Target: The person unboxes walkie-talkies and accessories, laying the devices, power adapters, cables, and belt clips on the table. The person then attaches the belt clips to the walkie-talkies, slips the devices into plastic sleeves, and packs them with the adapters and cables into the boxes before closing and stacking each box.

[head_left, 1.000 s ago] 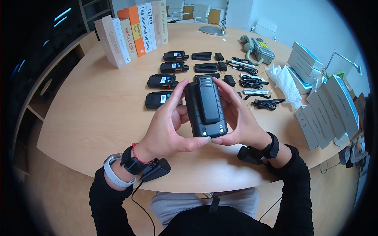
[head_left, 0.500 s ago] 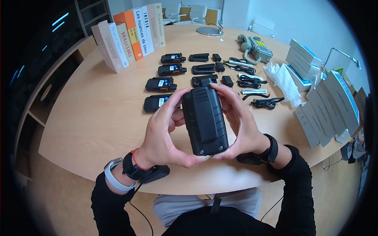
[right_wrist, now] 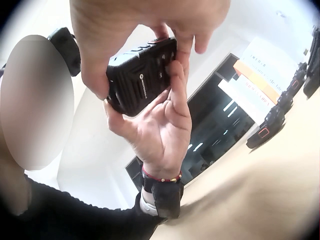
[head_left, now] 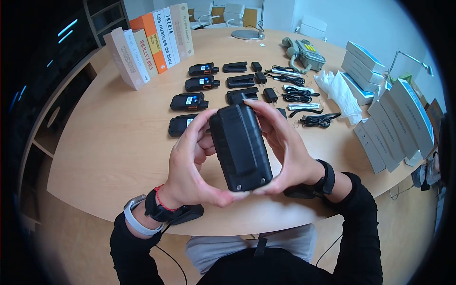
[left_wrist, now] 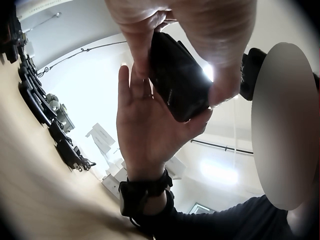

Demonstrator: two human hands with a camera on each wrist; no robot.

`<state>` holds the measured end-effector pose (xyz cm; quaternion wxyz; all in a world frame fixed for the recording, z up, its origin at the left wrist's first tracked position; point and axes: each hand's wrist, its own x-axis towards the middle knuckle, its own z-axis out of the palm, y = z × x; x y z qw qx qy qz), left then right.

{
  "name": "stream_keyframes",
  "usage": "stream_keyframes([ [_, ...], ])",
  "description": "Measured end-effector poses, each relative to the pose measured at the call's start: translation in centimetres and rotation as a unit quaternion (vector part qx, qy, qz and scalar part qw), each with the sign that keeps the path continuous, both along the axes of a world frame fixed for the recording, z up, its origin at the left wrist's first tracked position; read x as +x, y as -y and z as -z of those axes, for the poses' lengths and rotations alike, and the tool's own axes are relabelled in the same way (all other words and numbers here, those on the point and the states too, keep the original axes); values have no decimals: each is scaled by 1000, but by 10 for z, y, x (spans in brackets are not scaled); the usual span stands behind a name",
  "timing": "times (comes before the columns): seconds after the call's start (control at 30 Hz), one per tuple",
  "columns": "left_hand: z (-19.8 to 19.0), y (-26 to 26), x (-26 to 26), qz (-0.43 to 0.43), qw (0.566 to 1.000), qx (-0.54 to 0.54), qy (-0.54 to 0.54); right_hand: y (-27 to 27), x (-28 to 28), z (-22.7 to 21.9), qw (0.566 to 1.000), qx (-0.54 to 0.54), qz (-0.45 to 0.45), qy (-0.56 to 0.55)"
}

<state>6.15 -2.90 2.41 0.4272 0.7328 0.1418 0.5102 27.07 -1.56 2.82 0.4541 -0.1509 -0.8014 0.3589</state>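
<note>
Both hands hold a black two-way radio (head_left: 242,147) above the near part of the table, its clip side facing up toward the head camera. My left hand (head_left: 186,164) grips it along the left side, thumb at the bottom end. From the other side my right hand (head_left: 292,154) grips it, thumb also at the bottom end and fingers at the top. In the right wrist view the radio's ribbed front (right_wrist: 145,82) carries a small white logo. Beyond the hands, several similar radios (head_left: 189,101) lie in a column, the nearest partly covered by the left hand.
Right of the radios lie long black pieces (head_left: 240,81), black power adapters (head_left: 270,95) and coiled cables (head_left: 300,95). A white plastic bag (head_left: 343,102), white boxes (head_left: 403,128) and a telephone (head_left: 306,56) stand right. Upright books (head_left: 161,42) are at back left; a lamp base (head_left: 247,34) stands behind.
The radio has come nearer to me and a little left with both hands, and its bottom end has tipped lower. Both hands have kept their hold.
</note>
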Motion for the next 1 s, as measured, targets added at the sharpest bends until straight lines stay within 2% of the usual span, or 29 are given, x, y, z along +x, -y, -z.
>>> stream_keyframes([
  [0.07, 1, -2, 3, -1, 999, -16, 28, -2, -3, -2, 999, -34, -36, -17],
  [0.13, 1, -3, 5, -133, 991, 28, -6, 2, -8, -6, 971, -213, -86, -59],
  [0.17, 2, -3, 5, -136, 990, 28, -5, 4, -9, -6, 971, -213, -88, -58],
  [0.23, 3, -4, 4, -210, 974, 67, -52, 6, -12, -5, 945, -285, -131, -90],
  [0.3, 3, -4, 5, -217, 972, 67, -59, 12, -16, -3, 955, -267, -103, -80],
  [0.37, -1, -1, 5, -228, 944, 183, -153, 15, -19, 2, 973, -228, 11, -39],
  [0.43, -2, 0, 4, -223, 940, 202, -162, 16, -21, 6, 975, -215, 41, -40],
  [0.53, 0, -3, 1, -142, 982, 83, -95, 17, -22, 4, 976, -210, 43, -48],
  [0.57, 1, -3, 1, -142, 982, 83, -94, 19, -23, 4, 976, -210, 43, -47],
  [0.63, -1, 0, 4, -74, 993, -94, 14, 21, -23, 4, 977, -207, 44, -27],
  [0.7, 1, -1, 4, -60, 994, -95, -1, 22, -24, 8, 976, -213, 35, -19],
  [0.8, 2, -2, 6, -41, 988, -141, 39, 24, -25, 10, 975, -209, 71, -26],
  [0.9, -2, -1, 3, -26, 987, -161, 8, 27, -24, 5, 972, -218, 89, -8],
  [1.0, 1, -1, 4, -31, 985, -166, 23, 30, -23, -1, 969, -200, 131, 55],
])
